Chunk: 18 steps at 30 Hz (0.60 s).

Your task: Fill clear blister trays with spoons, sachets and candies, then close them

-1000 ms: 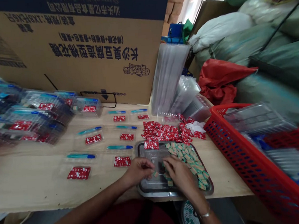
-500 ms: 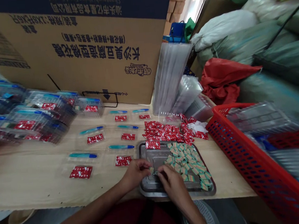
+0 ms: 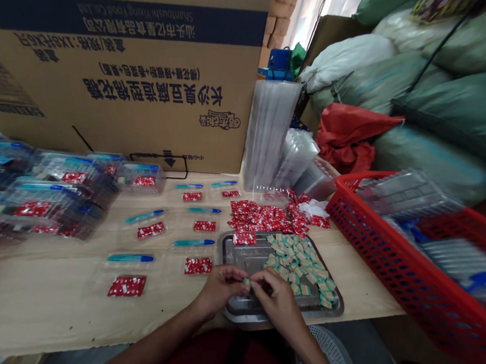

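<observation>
Over the left part of a metal tray [image 3: 240,315], my left hand [image 3: 221,289] pinches a small green-and-tan piece [image 3: 246,283] between thumb and fingers. My right hand [image 3: 277,297] is closed in a pinch right beside it, fingertips almost meeting the left ones; what it holds, if anything, is too small to name. Many similar green-and-tan pieces [image 3: 302,261] lie loose across the right half of the tray. One red printed sachet [image 3: 244,238] rests on the tray's back rim, and a heap of red sachets [image 3: 258,215] lies just behind.
Clear plastic trays, each with a blue pen [image 3: 130,258] and a red sachet [image 3: 127,286], stand in rows to the left. Filled clear boxes [image 3: 51,208] are stacked farther left. A large carton [image 3: 145,72] stands behind, a red basket [image 3: 375,261] right.
The view has shifted slightly. My hands have come closer together and lifted a little, with the small piece still in the left fingers.
</observation>
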Motion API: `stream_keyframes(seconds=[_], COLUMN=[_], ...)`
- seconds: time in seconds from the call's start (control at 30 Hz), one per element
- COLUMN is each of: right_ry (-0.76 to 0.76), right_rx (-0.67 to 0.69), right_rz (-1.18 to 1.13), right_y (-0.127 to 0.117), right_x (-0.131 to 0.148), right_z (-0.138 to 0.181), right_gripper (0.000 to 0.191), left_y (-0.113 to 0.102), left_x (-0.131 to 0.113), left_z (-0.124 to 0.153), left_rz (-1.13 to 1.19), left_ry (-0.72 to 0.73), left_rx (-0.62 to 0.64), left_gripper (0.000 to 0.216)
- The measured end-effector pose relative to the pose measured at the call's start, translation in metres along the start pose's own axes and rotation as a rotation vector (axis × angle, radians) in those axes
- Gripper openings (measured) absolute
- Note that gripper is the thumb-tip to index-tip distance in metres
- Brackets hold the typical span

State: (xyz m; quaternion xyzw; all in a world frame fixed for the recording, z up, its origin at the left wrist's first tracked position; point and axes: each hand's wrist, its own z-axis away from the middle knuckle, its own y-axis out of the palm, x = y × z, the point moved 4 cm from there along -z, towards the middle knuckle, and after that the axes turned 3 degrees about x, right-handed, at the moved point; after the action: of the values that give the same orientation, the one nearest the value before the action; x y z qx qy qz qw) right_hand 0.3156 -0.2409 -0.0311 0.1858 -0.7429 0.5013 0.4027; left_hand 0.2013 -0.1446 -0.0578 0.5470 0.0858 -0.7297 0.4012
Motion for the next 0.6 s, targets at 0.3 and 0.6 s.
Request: stream_keyframes(seconds=[0.3, 0.6], right_ry=[0.034, 0.186], right_rx=[-0.054, 0.028], right_rz=[0.533, -0.309], right_y=[-0.023, -0.02], right_x=[-0.044, -0.028], right_z=[-0.027, -0.011], right_gripper=[0.022, 0.031], left_y=[0.003, 0.005], left_x=[-0.001, 0.001], left_z=[-0.002, -0.008], left_rz=[0.012, -0.005], left_ry=[0.013, 0.037], left_rx=[0.021, 0.02], left_gripper=[0.035, 0.031])
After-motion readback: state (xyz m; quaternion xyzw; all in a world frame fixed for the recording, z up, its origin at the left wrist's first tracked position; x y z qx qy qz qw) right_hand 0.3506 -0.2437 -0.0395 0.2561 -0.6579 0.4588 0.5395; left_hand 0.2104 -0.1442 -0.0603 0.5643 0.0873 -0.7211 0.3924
